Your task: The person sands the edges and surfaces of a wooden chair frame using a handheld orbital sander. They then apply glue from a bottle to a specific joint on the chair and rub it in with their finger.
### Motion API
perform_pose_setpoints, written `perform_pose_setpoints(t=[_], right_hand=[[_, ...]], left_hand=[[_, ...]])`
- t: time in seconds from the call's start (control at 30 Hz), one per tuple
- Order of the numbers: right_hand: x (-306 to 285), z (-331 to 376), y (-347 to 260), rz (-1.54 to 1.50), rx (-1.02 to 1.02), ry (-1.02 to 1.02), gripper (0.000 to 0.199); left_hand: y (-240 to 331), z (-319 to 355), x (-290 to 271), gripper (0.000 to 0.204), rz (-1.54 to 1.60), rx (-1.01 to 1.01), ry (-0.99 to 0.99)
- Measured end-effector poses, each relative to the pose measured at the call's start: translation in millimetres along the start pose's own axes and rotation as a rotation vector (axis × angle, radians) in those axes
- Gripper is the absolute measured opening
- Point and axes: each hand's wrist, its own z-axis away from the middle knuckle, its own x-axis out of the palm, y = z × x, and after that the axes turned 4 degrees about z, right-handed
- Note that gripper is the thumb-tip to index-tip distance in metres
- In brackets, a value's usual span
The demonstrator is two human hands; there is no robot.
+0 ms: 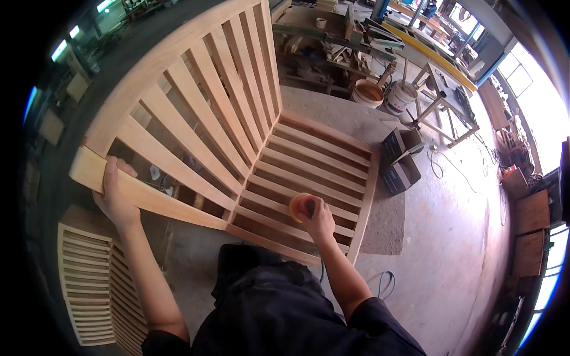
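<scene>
While the left hand [114, 193] is clamping the slatted wooden chair's armrest [148, 196], the right hand [319, 218] is closing around an orange sanding pad [301, 206] on the seat slats [309, 172], likely gouging if tilted.

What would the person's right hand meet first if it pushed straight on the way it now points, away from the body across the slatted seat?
Probably the next seat slats ahead of the round sanding pad under the right hand, then the slatted backrest; depth is unclear.
</scene>
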Motion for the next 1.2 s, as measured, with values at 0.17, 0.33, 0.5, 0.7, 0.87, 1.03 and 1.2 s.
perform_pose_setpoints(t=[0.17,0.33,0.5,0.7,0.87,1.03,1.2], right_hand=[[9,-13,-8,0.096,0.005,0.033,0.053],[18,-17,-2,0.074,-0.044,0.086,0.046],[28,-20,4,0.018,-0.033,0.122,0.045],[24,-21,-2,0.056,-0.006,0.061,0.05],[15,-21,-6,-0.005,-0.041,0.071,0.041],[-12,-56,54,-0.152,0.081,0.003,0.049],[-17,-27,165,0.406,0.297,0.353,0.041]], left_hand=[[-5,-3,-6,0.025,0.052,-0.035,0.016],[-4,-2,-8,0.027,0.048,-0.027,-0.002],[-9,-6,-19,0.034,0.047,-0.036,-0.054],[-12,-11,-29,0.038,0.033,-0.076,-0.077],[-13,-9,-30,0.036,0.038,-0.079,-0.045],[-10,-5,-16,0.032,-0.011,-0.083,0.028],[-12,4,-13,0.034,-0.061,-0.056,0.066]])
